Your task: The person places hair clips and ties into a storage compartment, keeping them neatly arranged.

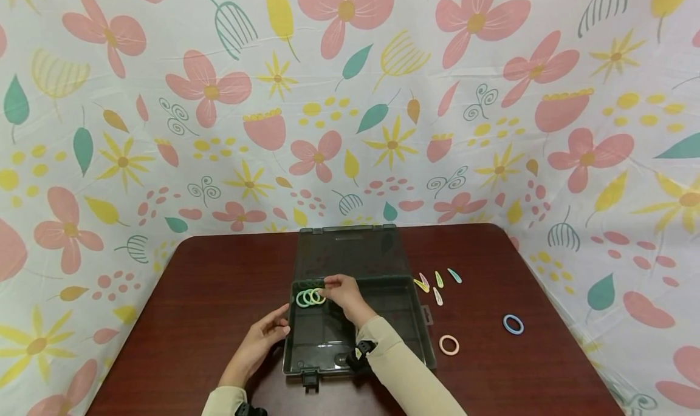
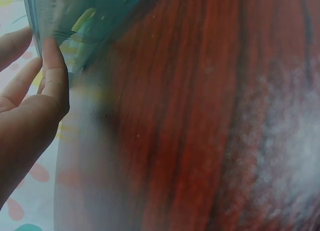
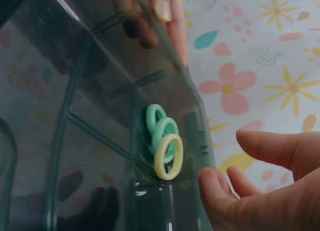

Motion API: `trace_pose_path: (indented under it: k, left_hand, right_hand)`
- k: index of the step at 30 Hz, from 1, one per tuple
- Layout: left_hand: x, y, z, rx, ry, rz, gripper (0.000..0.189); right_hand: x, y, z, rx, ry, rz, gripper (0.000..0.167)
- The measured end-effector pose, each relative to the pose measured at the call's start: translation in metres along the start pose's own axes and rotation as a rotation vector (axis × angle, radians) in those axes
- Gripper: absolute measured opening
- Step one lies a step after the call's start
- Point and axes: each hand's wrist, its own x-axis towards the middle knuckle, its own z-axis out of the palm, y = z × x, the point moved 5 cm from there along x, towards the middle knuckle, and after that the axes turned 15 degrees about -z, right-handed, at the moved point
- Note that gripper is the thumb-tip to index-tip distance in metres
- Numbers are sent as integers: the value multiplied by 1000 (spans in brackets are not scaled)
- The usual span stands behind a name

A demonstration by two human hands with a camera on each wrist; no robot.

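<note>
Two green hair ties (image 3: 155, 116) and a pale yellow hair tie (image 3: 178, 156) lie overlapping in the back left corner of a see-through dark plastic box (image 1: 350, 366), whose lid (image 1: 350, 252) is folded back. My right hand (image 1: 346, 293) is over the back of the box, fingertips close to the yellow tie in the head view. In the right wrist view its thumb and fingers are apart, with nothing between them. At the box's left wall my left hand (image 1: 259, 340) touches the outside with extended fingers (image 2: 55, 66).
Several small hair clips (image 1: 439, 296) in yellow, pink, white and teal lie right of the box. A peach hair tie (image 1: 442, 348) is nearer the front, a blue one (image 1: 505, 327) farther right. A latch (image 1: 310, 379) juts from the box's front. Flowered cloth hangs behind the table.
</note>
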Motion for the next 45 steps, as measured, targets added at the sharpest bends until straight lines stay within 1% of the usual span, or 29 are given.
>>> trace_pose_path:
  k: [7, 13, 17, 20, 24, 29, 36, 45]
  left_hand:
    - [-1, 0, 0, 5, 1, -5, 59]
    - [-1, 0, 0, 0, -5, -5, 59]
    - [-1, 0, 1, 1, -6, -4, 59]
    - [-1, 0, 2, -2, -13, -3, 59]
    - [-1, 0, 1, -6, -16, -5, 60]
    - [-1, 0, 0, 4, -9, -3, 59]
    - [0, 0, 0, 2, -8, 3, 60]
    - [1, -1, 0, -9, -18, 4, 60]
  right_hand:
    - [1, -13, -10, 27, -79, -65, 42]
    - [-1, -22, -23, 36, -114, -117, 42]
    - [-3, -26, -35, 29, -99, -166, 42]
    - [-5, -27, -45, 27, -72, -189, 41]
    - [-10, -26, -62, 29, -46, -209, 40]
    - [-15, -28, -84, 21, -39, -248, 41]
    - [-26, -26, -119, -14, -21, -260, 46]
    - [-47, -20, -158, -58, 3, -254, 49]
